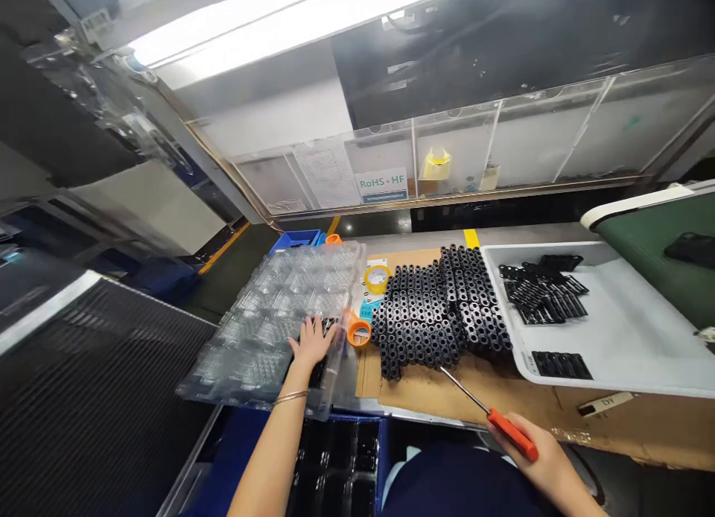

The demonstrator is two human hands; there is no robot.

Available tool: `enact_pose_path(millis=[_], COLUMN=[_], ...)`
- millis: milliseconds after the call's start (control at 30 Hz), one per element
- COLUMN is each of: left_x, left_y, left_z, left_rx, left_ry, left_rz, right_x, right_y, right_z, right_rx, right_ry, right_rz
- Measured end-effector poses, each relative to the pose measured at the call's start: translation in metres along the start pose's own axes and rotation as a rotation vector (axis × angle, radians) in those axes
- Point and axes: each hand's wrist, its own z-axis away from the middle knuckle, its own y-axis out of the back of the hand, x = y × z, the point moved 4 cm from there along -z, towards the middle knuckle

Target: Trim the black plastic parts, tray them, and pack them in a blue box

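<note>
screwdriver (pixel 511 433) with an orange handle, gripped in the closed right hand (pixel 530 450), its steel tip (pixel 442 369) just beside the heaped black parts (pixel 430 308) ahead of that hand; a careless swing could snag the heap and spill it off the cardboard (pixel 424 398). the left hand (pixel 313 342) lies open on a clear tray (pixel 246 353), whose near edge sits just above the blue crate (pixel 340 457) and could slip if pressed unevenly. glare and plastic make the dark pieces (pixel 327 327) under that hand hard to read.
</note>
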Motion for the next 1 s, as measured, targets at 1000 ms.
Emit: enact_pose_path(millis=[1000], left_x=[0.237], left_y=[-0.126], left_z=[0.045], left_rx=[-0.447], left_ry=[-0.112], left_rz=[0.691], right_x=[0.048], right_y=[0.062], right_z=[0.001], right_rx=[-0.165], right_ry=[-0.338], right_rz=[0.068])
